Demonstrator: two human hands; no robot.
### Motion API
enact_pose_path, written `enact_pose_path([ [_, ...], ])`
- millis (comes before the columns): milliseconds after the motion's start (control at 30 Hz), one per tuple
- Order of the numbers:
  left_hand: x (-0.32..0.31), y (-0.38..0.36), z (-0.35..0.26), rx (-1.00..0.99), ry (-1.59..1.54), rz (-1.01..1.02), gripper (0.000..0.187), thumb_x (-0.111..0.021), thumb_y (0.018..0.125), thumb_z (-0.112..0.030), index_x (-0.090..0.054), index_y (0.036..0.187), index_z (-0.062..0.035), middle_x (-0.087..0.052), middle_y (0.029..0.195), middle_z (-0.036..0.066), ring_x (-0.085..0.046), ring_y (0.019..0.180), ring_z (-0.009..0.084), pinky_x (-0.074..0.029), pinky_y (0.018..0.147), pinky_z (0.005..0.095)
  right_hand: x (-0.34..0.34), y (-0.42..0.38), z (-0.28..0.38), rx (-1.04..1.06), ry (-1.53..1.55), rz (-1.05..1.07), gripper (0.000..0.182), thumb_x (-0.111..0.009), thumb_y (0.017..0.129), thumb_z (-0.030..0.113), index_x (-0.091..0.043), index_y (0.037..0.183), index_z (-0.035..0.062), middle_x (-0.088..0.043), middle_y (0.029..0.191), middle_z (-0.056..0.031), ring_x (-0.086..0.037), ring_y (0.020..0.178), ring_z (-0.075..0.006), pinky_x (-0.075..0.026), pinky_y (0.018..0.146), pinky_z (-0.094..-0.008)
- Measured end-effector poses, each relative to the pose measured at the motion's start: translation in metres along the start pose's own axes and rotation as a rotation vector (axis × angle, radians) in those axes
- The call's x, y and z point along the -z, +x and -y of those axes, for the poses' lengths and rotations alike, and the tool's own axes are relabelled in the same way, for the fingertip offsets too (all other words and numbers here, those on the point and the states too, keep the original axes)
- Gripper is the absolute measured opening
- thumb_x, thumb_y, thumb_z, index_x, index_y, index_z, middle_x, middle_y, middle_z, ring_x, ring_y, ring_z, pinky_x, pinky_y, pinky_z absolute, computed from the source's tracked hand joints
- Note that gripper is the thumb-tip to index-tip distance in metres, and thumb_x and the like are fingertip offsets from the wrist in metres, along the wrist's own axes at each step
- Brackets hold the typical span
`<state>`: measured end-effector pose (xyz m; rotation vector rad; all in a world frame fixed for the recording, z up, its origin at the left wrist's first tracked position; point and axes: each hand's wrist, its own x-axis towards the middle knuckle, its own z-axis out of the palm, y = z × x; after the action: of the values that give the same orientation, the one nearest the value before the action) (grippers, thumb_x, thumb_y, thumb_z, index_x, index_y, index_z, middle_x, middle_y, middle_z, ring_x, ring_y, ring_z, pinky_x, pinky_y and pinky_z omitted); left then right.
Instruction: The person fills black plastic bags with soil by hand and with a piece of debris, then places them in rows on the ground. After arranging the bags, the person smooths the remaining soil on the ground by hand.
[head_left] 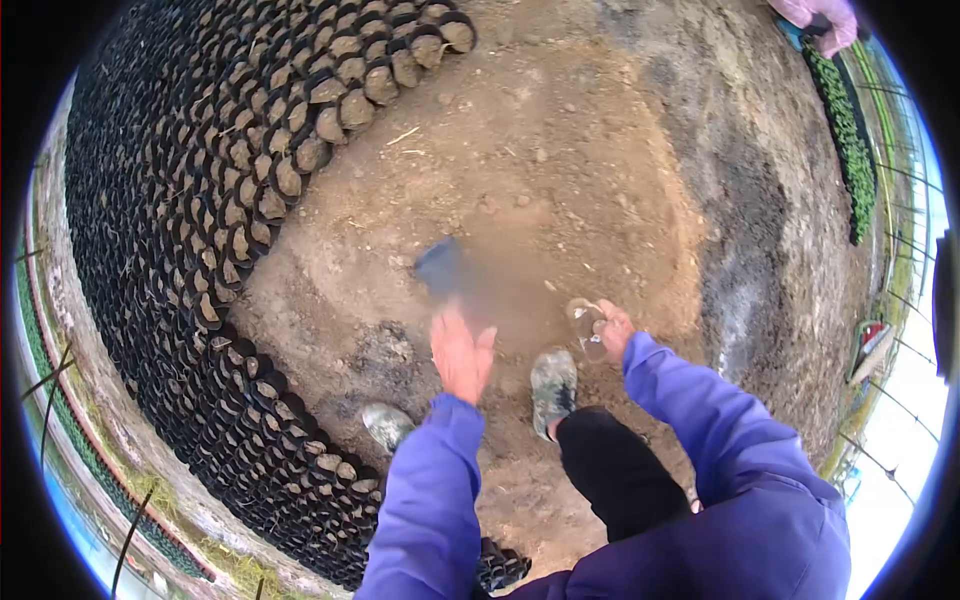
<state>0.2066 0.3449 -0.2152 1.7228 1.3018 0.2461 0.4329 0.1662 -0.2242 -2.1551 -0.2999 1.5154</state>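
Note:
My left hand (463,352) reaches forward low over the bare soil, its thumb set apart from the fingers. At its fingertips is a small dark grey-blue plastic bag (438,266), which the hand appears to grip; a blurred patch hides part of the bag and the fingertips. My right hand (614,330) is closed around a clear plastic piece (587,328), like a cut bottle or cup, held above the ground just ahead of my right shoe (553,385). Whether anything is inside it I cannot make out.
Rows of soil-filled black nursery bags (325,115) pack the ground to the left, curving round close to my left shoe (388,425). Loose brown soil (520,150) lies ahead. At the upper right, another person's pink sleeve (825,20) shows beside a strip of green seedlings (840,130).

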Motion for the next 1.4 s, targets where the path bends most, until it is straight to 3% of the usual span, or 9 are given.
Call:
enact_pose_path([
  [133, -0.002, 0.089, 0.028, -0.139, 0.328, -0.1, 0.078, -0.076, 0.065, -0.022, -0.038, 0.13, -0.0003, -0.049, 0.126, 0.02, -0.039, 0.121, 0.039, -0.033, 0.1, 0.0468, -0.018, 0.064, 0.074, 0.436, -0.08, 0.066, 0.039, -0.042, 0.075, -0.001, -0.055, 0.112, 0.0067, -0.062, 0.097, -0.0093, -0.058, 0.093, -0.0193, -0.046, 0.079, -0.0331],
  [233, -0.004, 0.117, 0.067, -0.034, 0.287, 0.262, 0.076, -0.08, 0.06, -0.03, -0.049, 0.124, -0.0019, -0.056, 0.12, 0.016, -0.049, 0.116, 0.0343, -0.039, 0.097, 0.0423, -0.04, 0.12, 0.144, 0.736, -0.316, 0.008, 0.034, -0.043, 0.076, 0.006, -0.055, 0.108, 0.0073, -0.061, 0.093, -0.0109, -0.059, 0.088, -0.0252, -0.047, 0.079, -0.0346],
  [367, 0.013, 0.12, 0.08, -0.249, 0.032, 0.472, 0.051, -0.078, 0.063, -0.008, -0.06, 0.11, -0.0004, -0.064, 0.107, 0.014, -0.061, 0.1, 0.0222, -0.047, 0.087, 0.0344, -0.115, 0.179, 0.206, 1.246, -0.649, -0.217, 0.021, -0.053, 0.078, 0.015, -0.064, 0.096, 0.0122, -0.063, 0.088, -0.0132, -0.059, 0.082, -0.0341, -0.048, 0.08, -0.0419],
  [467, 0.029, 0.099, 0.083, 0.003, -0.304, 0.638, 0.044, -0.072, 0.065, 0.006, -0.063, 0.107, -0.0004, -0.068, 0.099, 0.008, -0.062, 0.091, 0.0154, -0.048, 0.083, 0.0302, -0.169, 0.2, 0.211, 1.173, -1.203, -0.044, 0.014, -0.058, 0.075, 0.021, -0.069, 0.079, 0.0127, -0.065, 0.083, -0.0106, -0.065, 0.074, -0.031, -0.053, 0.066, -0.0401],
  [667, 0.055, 0.066, 0.104, 0.346, -0.613, 0.788, 0.043, -0.068, 0.068, 0.011, -0.064, 0.108, -0.0021, -0.066, 0.095, -0.002, -0.061, 0.087, 0.0104, -0.049, 0.082, 0.0277, -0.126, 0.147, 0.123, 1.006, -1.314, 0.209, 0.018, -0.061, 0.073, 0.026, -0.067, 0.087, 0.0151, -0.066, 0.088, -0.0074, -0.063, 0.086, -0.0239, -0.046, 0.073, -0.0396],
  [967, 0.043, 0.06, 0.125, 0.3, -0.579, 0.775, 0.04, -0.064, 0.07, 0.012, -0.064, 0.108, -0.0018, -0.065, 0.098, -0.001, -0.059, 0.089, 0.0096, -0.046, 0.084, 0.0267, 0.023, 0.074, 0.032, 0.692, -1.494, 0.059, 0.011, -0.064, 0.072, 0.022, -0.066, 0.076, 0.0124, -0.062, 0.078, -0.0045, -0.06, 0.081, -0.0252, -0.05, 0.072, -0.04],
  [1067, 0.044, 0.054, 0.136, 0.325, -0.68, 0.791, 0.036, -0.064, 0.07, 0.012, -0.065, 0.104, -0.0022, -0.066, 0.098, -0.001, -0.059, 0.089, 0.0093, -0.046, 0.084, 0.0262, 0.03, 0.095, 0.063, 0.458, -1.555, 0.353, 0.011, -0.061, 0.073, 0.019, -0.066, 0.076, 0.0096, -0.064, 0.075, -0.0081, -0.064, 0.075, -0.028, -0.052, 0.067, -0.0403],
  [1233, 0.037, 0.054, 0.136, 0.358, -0.633, 0.808, 0.038, -0.064, 0.07, 0.013, -0.065, 0.104, -0.0025, -0.066, 0.099, -0.001, -0.058, 0.09, 0.0089, -0.046, 0.086, 0.0273, -0.088, 0.148, 0.229, 1.035, -1.122, 0.017, 0.017, -0.057, 0.076, 0.013, -0.058, 0.093, 0.0119, -0.056, 0.083, -0.0087, -0.055, 0.088, -0.0301, -0.043, 0.078, -0.0418],
  [1400, 0.019, 0.067, 0.102, 0.272, -0.58, 0.832, 0.037, -0.065, 0.071, 0.009, -0.066, 0.106, -0.0032, -0.067, 0.098, -0.001, -0.06, 0.088, 0.0094, -0.048, 0.083, 0.0268, -0.131, 0.283, 0.265, 1.55, -1.096, -0.508, 0.013, -0.062, 0.072, 0.028, -0.058, 0.078, 0.0168, -0.055, 0.078, -0.0017, -0.054, 0.085, -0.0207, -0.039, 0.08, -0.0361],
])
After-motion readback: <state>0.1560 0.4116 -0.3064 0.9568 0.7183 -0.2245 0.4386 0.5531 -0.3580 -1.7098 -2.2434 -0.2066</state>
